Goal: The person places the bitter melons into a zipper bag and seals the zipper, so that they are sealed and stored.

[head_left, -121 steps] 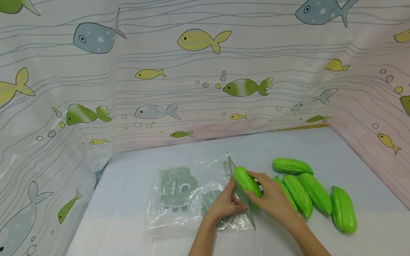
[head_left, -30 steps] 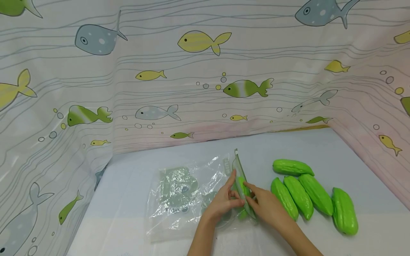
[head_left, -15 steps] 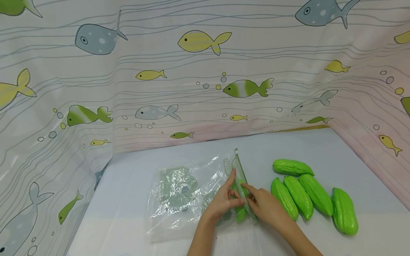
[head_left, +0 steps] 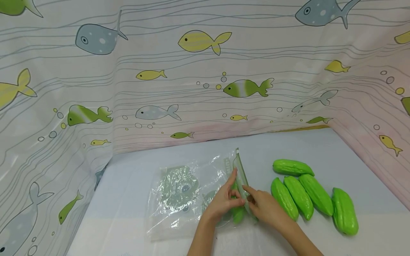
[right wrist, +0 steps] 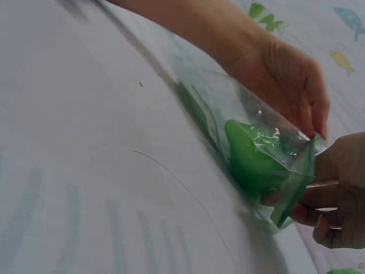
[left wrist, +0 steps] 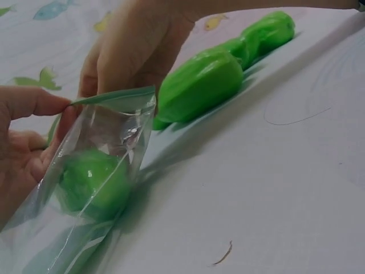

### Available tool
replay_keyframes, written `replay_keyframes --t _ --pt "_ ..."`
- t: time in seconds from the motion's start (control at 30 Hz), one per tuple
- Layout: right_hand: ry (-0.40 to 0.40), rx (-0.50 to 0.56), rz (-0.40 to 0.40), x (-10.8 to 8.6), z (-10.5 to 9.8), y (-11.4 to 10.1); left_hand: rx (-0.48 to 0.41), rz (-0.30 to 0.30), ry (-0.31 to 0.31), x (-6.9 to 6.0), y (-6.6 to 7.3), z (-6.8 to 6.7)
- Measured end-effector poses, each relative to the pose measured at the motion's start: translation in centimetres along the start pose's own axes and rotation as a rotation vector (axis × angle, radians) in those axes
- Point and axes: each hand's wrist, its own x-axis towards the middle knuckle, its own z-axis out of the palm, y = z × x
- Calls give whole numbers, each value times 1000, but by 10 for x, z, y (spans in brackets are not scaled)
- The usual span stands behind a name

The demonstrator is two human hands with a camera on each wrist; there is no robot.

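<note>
Transparent zip bag is pinched at its three-o'clock mouth by left hand; right hand touches there, grip unclear; inside, gourd shines green.

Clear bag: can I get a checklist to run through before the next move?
Clear bag open at one end: ok.
Left hand holding the rim: ok, it pinches it.
Green piece past the rim: ok.
Right hand clear of the bag: not ok, its fingers are at the rim.
Those fingers touching that piece: cannot tell.
Other green pieces outside: ok, five on the table.
</note>
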Motion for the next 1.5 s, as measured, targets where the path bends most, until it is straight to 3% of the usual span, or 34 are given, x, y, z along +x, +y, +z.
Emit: replay_keyframes --t 0.17,0.37,0.57,0.8,1.07,1.3,1.5 --pt "-71 53 -6 -1 -8 1 23 -5 5 1 0 1" --pt "-84 66 -10 -2 -23 5 50 -10 22 0 1 2" --pt "-43 71 6 -3 -36 10 48 -16 37 0 0 1" --pt "58 52 -51 -5 -44 16 80 -18 40 1 -1 0" --pt "55 52 -97 -10 -52 17 91 -10 48 0 0 1" --pt "60 43 -67 -19 -60 20 89 -1 46 0 -1 1" --pt "121 38 -114 -26 -66 34 101 4 53 0 -1 1"
